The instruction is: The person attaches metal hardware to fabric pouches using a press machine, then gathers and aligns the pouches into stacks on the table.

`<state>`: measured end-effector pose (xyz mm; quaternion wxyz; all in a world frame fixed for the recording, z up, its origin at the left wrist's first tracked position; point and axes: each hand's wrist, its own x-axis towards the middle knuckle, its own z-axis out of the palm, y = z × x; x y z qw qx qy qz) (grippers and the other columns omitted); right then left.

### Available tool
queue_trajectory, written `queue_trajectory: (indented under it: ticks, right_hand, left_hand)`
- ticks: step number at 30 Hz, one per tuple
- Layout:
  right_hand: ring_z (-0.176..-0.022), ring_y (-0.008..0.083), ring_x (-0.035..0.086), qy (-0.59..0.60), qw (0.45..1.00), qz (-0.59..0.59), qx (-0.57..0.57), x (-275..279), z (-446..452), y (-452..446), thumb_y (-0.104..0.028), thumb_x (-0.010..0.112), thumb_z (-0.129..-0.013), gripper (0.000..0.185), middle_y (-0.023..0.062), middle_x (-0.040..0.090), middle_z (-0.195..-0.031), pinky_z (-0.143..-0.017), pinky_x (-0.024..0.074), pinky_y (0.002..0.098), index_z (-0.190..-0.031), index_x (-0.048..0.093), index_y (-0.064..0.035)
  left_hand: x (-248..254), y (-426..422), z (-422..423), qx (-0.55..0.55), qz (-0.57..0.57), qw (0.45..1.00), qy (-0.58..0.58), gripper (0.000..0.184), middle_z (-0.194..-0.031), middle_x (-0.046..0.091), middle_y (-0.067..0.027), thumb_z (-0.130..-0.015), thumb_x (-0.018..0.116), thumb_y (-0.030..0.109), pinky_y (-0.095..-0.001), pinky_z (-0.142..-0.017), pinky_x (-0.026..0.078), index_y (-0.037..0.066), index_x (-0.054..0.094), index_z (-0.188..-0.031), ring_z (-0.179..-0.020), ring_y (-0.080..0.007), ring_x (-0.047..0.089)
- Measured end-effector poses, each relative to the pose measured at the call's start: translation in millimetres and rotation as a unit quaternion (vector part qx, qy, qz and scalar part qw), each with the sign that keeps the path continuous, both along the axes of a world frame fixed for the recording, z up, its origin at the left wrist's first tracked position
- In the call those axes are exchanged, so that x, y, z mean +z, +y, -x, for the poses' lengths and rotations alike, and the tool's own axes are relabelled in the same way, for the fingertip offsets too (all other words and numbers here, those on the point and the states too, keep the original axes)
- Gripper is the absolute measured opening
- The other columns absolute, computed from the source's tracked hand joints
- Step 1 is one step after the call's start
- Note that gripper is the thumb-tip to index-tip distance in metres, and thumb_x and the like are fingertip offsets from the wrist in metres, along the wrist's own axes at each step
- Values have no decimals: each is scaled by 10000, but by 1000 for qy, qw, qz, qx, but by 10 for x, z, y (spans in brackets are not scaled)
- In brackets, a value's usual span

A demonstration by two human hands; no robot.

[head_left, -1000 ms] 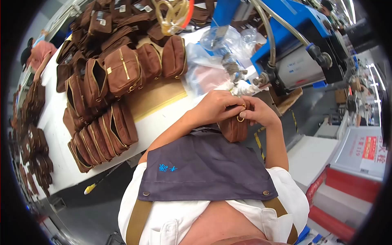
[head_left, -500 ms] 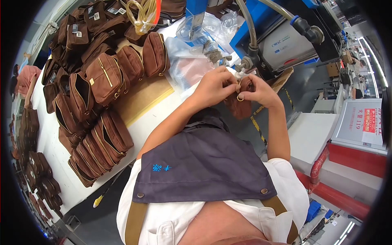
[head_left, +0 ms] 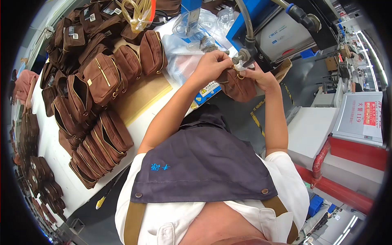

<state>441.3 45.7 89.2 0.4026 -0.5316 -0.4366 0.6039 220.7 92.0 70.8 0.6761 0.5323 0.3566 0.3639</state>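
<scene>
A brown zippered bag (head_left: 240, 89) hangs between my two hands, just under the head of a blue machine (head_left: 244, 55). My left hand (head_left: 212, 67) is closed, thumb and fingers pinching the bag's upper edge from the left. On the other side my right hand (head_left: 263, 78) grips the same edge near a small gold ring (head_left: 240, 76). The fingertips partly hide the spot under the machine's metal fitting. Most of the bag's body shows below the hands, over the machine's front.
Brown bags (head_left: 104, 79) stand in rows on the white table (head_left: 149, 108) at left, with more piled behind. Clear plastic wrap (head_left: 179, 57) lies beside the machine. A white cabinet (head_left: 312, 126) and red pipe (head_left: 320, 161) are at right. Another person's pink sleeve (head_left: 25, 83) shows far left.
Both hands have moved up with the bag, closer to the machine's fitting. More of the bag's body now shows, and a warning label on the machine has come into view.
</scene>
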Motion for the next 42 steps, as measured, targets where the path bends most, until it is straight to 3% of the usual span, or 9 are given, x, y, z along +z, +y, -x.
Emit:
queue_trajectory:
  ticks: [2, 8, 11, 20, 23, 32, 35, 38, 42]
  right_hand:
    - [-1021, 125, 623, 29, 999, 21, -18, -60, 12, -26, -105, 844, -778, 400, 37, 690, -1097, -901, 481, 280, -1138, 693, -20]
    - [-1062, 143, 635, 107, 994, 33, 6, -187, -12, -45, -81, 808, -805, 415, 41, 681, -1149, -930, 482, 283, -1191, 667, -21]
    - [-1082, 155, 633, 115, 992, 50, -12, -267, -31, -52, -74, 792, -809, 430, 45, 677, -1157, -952, 480, 293, -1210, 652, -14]
    - [-1152, 175, 600, 155, 987, 27, 34, -278, -38, -28, -50, 754, -814, 489, 54, 648, -1230, -1012, 452, 314, -1279, 602, -26]
    - [-1150, 156, 596, 107, 993, 35, 46, -265, -45, -11, -218, 831, -778, 687, 40, 613, -1247, -1008, 455, 294, -1353, 512, -21]
    - [-1074, 114, 583, 103, 993, 40, 47, -361, -118, 11, -203, 829, -770, 596, -7, 619, -1167, -963, 443, 261, -1283, 568, -47]
    - [-1149, 178, 605, 160, 985, 50, 29, -385, -157, 8, -58, 776, -826, 430, 62, 665, -1197, -999, 456, 305, -1227, 640, 13]
    - [-1133, 149, 570, 55, 998, 25, 21, -213, -36, -47, -217, 822, -785, 630, 18, 593, -1233, -1003, 435, 299, -1319, 549, -26]
    - [-1195, 224, 568, -220, 972, -46, 65, 266, 351, -193, -241, 783, -818, 672, 92, 591, -1292, -1027, 437, 348, -1383, 505, -4]
  left_hand:
    - [-69, 27, -3, -17, -18, 1000, 9, 202, -877, 676, -34, -910, 715, 170, -259, -685, 513, -3, 680, -1009, -778, -88, 617]
    - [-66, 17, -6, -9, -13, 1000, 21, 217, -884, 680, -29, -917, 712, 177, -246, -678, 506, 1, 687, -1042, -773, -77, 615]
    - [-128, 6, -38, 15, -29, 999, -14, 278, -792, 652, -34, -863, 744, 263, -263, -648, 467, -10, 701, -828, -721, -94, 577]
    - [-144, -1, -44, 23, -57, 998, 6, 338, -809, 646, -55, -863, 744, 315, -282, -651, 466, -18, 704, -819, -731, -119, 587]
    - [-58, -24, -6, 18, -66, 997, 23, 327, -810, 653, -53, -867, 740, 306, -282, -658, 471, -16, 704, -825, -735, -115, 588]
    - [-99, -27, -26, 22, -48, 999, -4, 289, -808, 655, -41, -864, 749, 276, -278, -666, 476, -9, 706, -844, -743, -106, 585]
    - [-130, -28, -39, 28, -45, 999, -14, 289, -810, 645, -37, -865, 750, 273, -274, -665, 470, -10, 702, -839, -745, -106, 576]
    - [-133, -38, -44, 31, -31, 999, -28, 294, -811, 635, -39, -873, 744, 274, -268, -661, 465, -11, 696, -826, -742, -105, 568]
    - [-124, -38, 14, 18, -23, 1000, -12, 208, -828, 647, -17, -913, 726, 220, -241, -651, 462, 28, 664, -863, -755, -68, 574]
